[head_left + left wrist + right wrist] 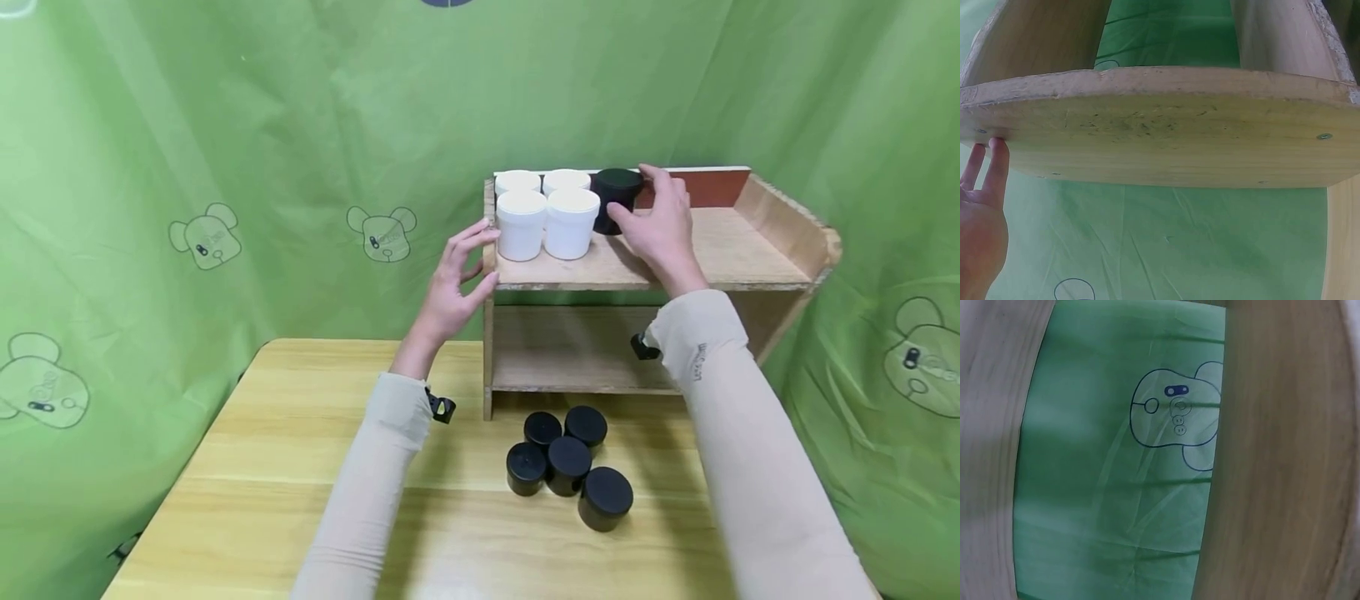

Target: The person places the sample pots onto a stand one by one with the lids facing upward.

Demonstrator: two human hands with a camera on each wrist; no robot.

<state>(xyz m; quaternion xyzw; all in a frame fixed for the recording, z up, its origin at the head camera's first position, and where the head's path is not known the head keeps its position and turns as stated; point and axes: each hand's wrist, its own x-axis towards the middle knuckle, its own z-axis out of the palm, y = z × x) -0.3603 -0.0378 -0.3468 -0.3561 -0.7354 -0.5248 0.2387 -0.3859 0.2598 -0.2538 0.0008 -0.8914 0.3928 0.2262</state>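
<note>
A black jar [609, 190] stands on the top board of a wooden shelf [720, 250], right of several white lidded jars [547, 218]. My right hand [633, 196] grips that black jar, thumb in front and fingers behind it. My left hand [487, 258] is at the shelf's left side panel with straight fingers touching its edge; in the left wrist view the fingertips [991, 147] rest against the panel [1160, 125]. The right wrist view shows no hand, only wooden boards and green cloth.
The shelf stands at the back of a light wooden table [300, 467]. Several black jars [566, 462] are clustered on the table in front of the shelf. The lower shelf board [570, 350] holds nothing. Green cloth with bear prints [225, 167] surrounds the table.
</note>
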